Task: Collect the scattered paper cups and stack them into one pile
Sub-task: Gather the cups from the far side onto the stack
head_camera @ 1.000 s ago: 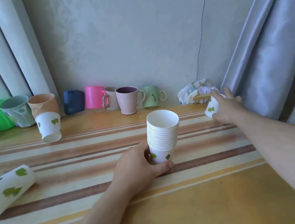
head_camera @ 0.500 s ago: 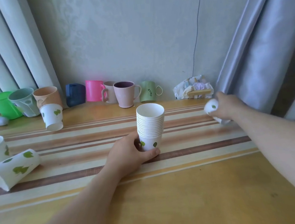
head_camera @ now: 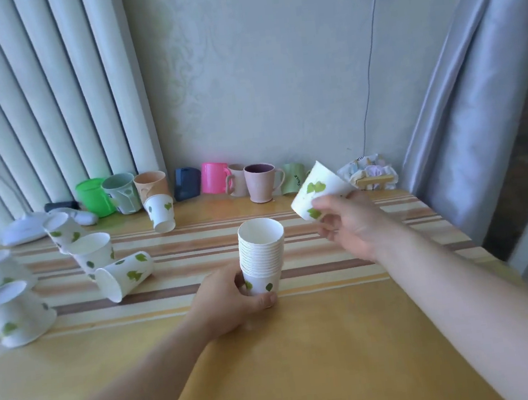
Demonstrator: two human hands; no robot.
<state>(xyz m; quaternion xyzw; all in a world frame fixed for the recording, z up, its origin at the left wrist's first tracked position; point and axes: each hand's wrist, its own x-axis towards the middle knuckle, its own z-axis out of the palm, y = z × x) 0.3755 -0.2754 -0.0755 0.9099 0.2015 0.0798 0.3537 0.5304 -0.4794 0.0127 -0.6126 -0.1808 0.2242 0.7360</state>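
The bench [head_camera: 309, 375] carries everything, and the upright stack [head_camera: 262, 252] near its middle is the landmark. The left hand [head_camera: 231, 299] wraps a closed grip round the stack's bottom cup, steadying it, mouth up. Up and to the right of the stack, near but apart, the right hand [head_camera: 351, 222] pinches one loose cup [head_camera: 319, 188] in a closed grip; that cup's long axis lies tilted, its closed base toward the stack and its mouth away to the upper right. Judged from this, the cup must swing base-down to nest. Left of the stack, six scattered cups [head_camera: 126, 276] remain
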